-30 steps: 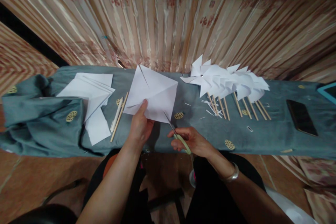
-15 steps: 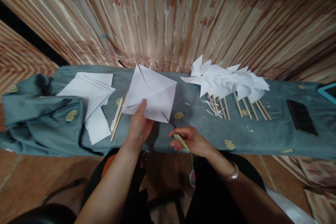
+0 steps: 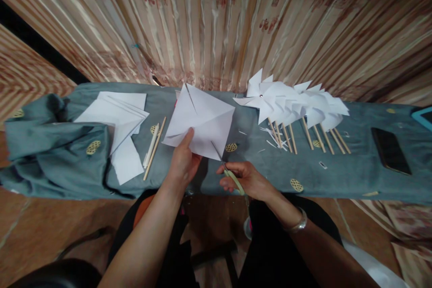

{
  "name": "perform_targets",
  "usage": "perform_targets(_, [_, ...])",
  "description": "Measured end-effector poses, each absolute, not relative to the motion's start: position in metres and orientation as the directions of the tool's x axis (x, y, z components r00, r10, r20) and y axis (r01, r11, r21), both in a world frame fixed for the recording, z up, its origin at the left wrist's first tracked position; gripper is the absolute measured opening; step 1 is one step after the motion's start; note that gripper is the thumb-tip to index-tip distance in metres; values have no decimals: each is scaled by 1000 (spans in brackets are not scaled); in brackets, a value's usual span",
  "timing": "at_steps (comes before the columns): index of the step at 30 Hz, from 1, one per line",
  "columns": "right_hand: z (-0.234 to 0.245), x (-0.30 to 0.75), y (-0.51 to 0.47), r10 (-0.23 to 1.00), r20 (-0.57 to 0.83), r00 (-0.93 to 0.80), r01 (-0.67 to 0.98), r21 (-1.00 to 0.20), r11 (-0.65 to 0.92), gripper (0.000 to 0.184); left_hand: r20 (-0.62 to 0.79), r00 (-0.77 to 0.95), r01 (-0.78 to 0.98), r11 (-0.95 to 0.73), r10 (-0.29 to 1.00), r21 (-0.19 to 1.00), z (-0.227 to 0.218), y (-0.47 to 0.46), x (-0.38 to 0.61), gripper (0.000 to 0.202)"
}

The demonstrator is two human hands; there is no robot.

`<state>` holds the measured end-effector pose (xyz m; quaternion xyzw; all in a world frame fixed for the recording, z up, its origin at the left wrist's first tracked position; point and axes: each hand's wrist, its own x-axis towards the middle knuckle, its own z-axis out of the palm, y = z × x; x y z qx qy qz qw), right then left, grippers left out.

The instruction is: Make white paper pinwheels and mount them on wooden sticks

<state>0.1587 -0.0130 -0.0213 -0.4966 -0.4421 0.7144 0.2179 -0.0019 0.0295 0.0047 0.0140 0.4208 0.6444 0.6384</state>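
Note:
My left hand (image 3: 185,158) pinches a square sheet of white paper (image 3: 205,119) by its near edge, thumb on top. The sheet has diagonal creases, a slit in its far corner and another at its left corner. In my right hand (image 3: 245,179) is a pair of scissors (image 3: 234,181) with light green handles. Their blades sit at the sheet's near right corner, one lying over the paper. To the right lie several white paper pinwheels (image 3: 266,94) on wooden sticks, overlapping in a row.
White paper sheets (image 3: 124,162) lie at the left beside bunched grey-green cloth (image 3: 60,148). Two thin sticks (image 3: 155,148) rest near them. Paper scraps (image 3: 270,137) lie below the pinwheels. A black phone (image 3: 390,150) is at the right, a blue-edged object (image 3: 423,117) beyond it. Curtains (image 3: 216,22) hang behind.
My left hand and the paper have shifted slightly right, so the sticks on the left show fully. The scissor blades reach a little further over the sheet's corner.

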Motion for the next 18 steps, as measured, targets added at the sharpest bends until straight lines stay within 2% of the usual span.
perform_targets(9, [-21,158,-11,752,-518,-407,147,-850,-506,53,-499,-187,-813,153,846,562,2,30,-3,24])
perform_targets(18, [-24,157,-11,770,-502,-394,95,-855,-509,53,-529,-149,-806,208,835,554,1,26,2,25])
